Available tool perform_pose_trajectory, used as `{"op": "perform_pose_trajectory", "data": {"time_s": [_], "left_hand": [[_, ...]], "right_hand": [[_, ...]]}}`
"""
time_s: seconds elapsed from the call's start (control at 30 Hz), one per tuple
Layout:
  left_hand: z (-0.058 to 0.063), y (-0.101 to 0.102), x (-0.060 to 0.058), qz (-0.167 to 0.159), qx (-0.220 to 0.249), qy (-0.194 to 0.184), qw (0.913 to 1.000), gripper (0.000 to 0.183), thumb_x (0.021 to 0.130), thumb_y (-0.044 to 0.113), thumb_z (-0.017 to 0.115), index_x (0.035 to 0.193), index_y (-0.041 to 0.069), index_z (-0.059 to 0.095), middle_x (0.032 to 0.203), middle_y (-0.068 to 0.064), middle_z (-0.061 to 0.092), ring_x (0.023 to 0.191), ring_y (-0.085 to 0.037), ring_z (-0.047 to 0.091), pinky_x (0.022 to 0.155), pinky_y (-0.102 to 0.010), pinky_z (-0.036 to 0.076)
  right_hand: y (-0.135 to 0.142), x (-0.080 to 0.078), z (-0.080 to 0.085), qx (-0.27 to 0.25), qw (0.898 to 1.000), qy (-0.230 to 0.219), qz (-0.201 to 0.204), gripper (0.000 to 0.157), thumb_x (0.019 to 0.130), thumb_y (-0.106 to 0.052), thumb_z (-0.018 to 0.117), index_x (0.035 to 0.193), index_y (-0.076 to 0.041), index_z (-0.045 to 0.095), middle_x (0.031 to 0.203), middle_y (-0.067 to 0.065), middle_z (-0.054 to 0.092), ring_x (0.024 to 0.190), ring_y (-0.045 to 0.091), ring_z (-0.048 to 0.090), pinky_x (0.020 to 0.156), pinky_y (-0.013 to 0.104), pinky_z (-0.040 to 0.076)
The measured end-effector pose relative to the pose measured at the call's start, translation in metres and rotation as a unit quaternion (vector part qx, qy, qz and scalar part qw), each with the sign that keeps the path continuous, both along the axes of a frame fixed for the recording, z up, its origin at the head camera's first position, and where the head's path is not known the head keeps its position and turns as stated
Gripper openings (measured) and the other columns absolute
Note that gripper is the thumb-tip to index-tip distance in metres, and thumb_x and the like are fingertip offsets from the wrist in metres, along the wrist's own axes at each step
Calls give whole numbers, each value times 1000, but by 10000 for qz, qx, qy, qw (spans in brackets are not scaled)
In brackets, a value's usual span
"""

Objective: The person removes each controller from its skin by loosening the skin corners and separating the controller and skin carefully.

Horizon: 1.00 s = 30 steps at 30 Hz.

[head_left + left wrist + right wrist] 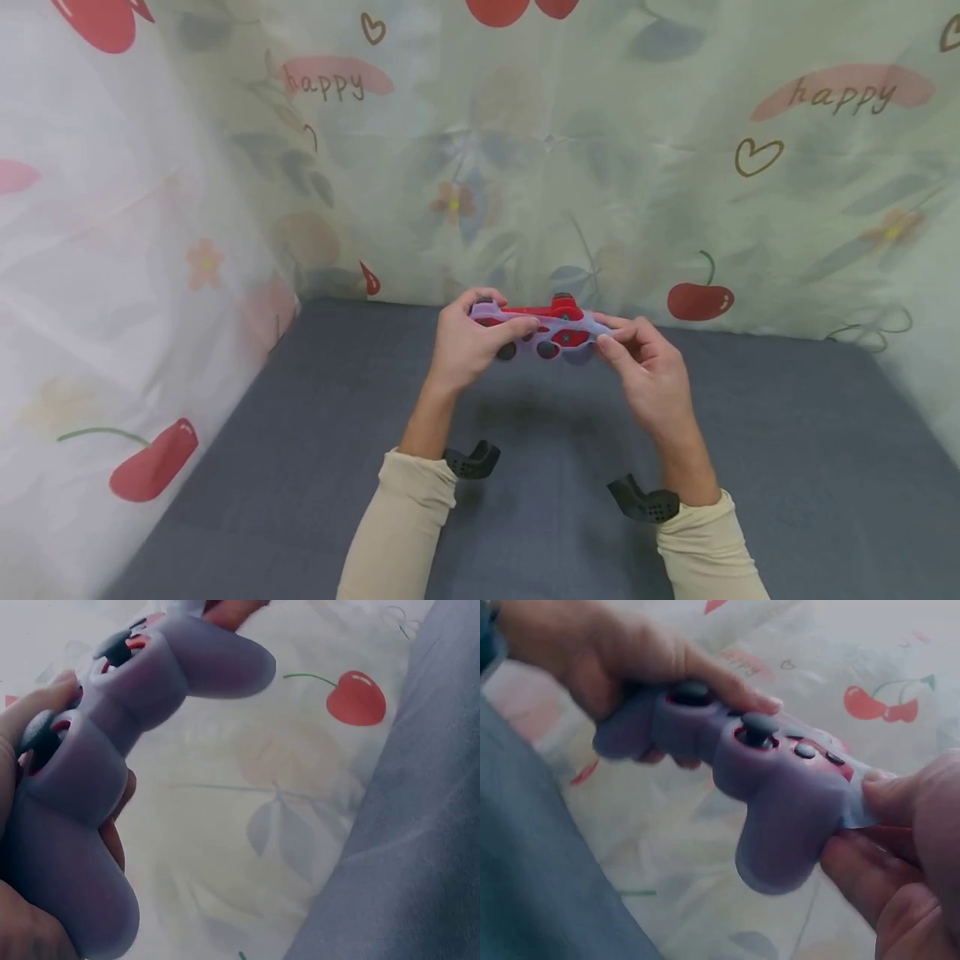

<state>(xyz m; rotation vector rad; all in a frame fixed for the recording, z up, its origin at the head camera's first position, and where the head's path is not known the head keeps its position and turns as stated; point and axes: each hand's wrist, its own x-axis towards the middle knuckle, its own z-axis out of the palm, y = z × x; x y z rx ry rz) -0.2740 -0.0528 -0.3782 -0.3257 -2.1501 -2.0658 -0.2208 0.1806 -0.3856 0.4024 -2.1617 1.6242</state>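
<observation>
A red game controller (569, 310) with black thumbsticks is held up above the table, partly wrapped in a pale purple silicone cover (784, 836). Its red upper edge shows bare in the head view. My left hand (468, 343) grips the controller's left side, thumb lying across the front face. At the other end, my right hand (654, 375) pinches the cover's edge between thumb and fingers. In the right wrist view that edge is stretched outward beside the right handle. The left wrist view shows both handles sheathed in the cover, with a thumbstick (116, 647) poking through its hole.
A dark grey cloth (540, 500) covers the table below my hands. Behind it hangs a curtain (637, 208) printed with cherries and flowers, and it continues along the left side. A thin looped cord (873, 329) lies at the back right corner.
</observation>
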Motion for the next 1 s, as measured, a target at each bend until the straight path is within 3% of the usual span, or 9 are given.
{"op": "perform_pose_trajectory", "data": {"time_s": [0.17,0.27,0.43,0.6,0.7,0.83,1.0], "left_hand": [[0,-1,-2,19,38,-75,10000,41,78,35,89,104,15,65,81,-8,67,66,-20,64,59,-31,57],[-2,-2,-3,-33,-42,-202,9998,42,78,35,89,105,16,64,83,-8,67,67,-20,66,60,-32,58],[0,3,0,-198,-158,11,9997,47,76,38,91,106,16,62,85,-11,67,68,-25,68,62,-36,61],[3,7,3,-235,-245,465,9983,47,77,38,90,106,16,60,85,-9,65,66,-26,67,63,-36,61],[3,7,5,-234,-216,666,9973,44,78,32,90,106,16,59,83,-8,64,64,-25,66,62,-35,60],[3,3,6,-364,-74,838,9958,43,79,24,89,107,14,58,84,-10,64,64,-24,66,63,-34,60],[4,1,6,-386,70,976,9945,40,80,18,88,107,14,59,95,-10,63,70,-25,67,65,-33,61]], "right_hand": [[-3,-3,-4,933,9945,60,-477,14,100,-13,65,105,-1,60,129,15,71,102,5,71,87,6,50],[-4,-3,-7,930,9938,-123,-590,16,100,-16,66,108,-3,60,127,13,72,101,10,71,85,6,50],[-4,-1,-4,628,9957,-189,-656,21,99,-17,68,113,-3,61,127,12,71,104,-3,65,87,7,51],[-4,1,1,230,9962,-771,-338,37,101,-20,65,133,-4,56,135,11,63,124,15,63,100,9,47],[-7,3,3,272,9924,-1185,-194,45,103,-25,62,142,-7,53,140,12,59,133,24,58,110,21,46],[-8,5,6,351,9901,-1339,-213,46,105,-30,57,146,-10,53,142,11,60,129,24,60,113,38,47],[-8,6,9,207,9908,-1299,-327,46,106,-37,54,143,-11,58,136,12,66,121,24,68,105,28,50]]}}
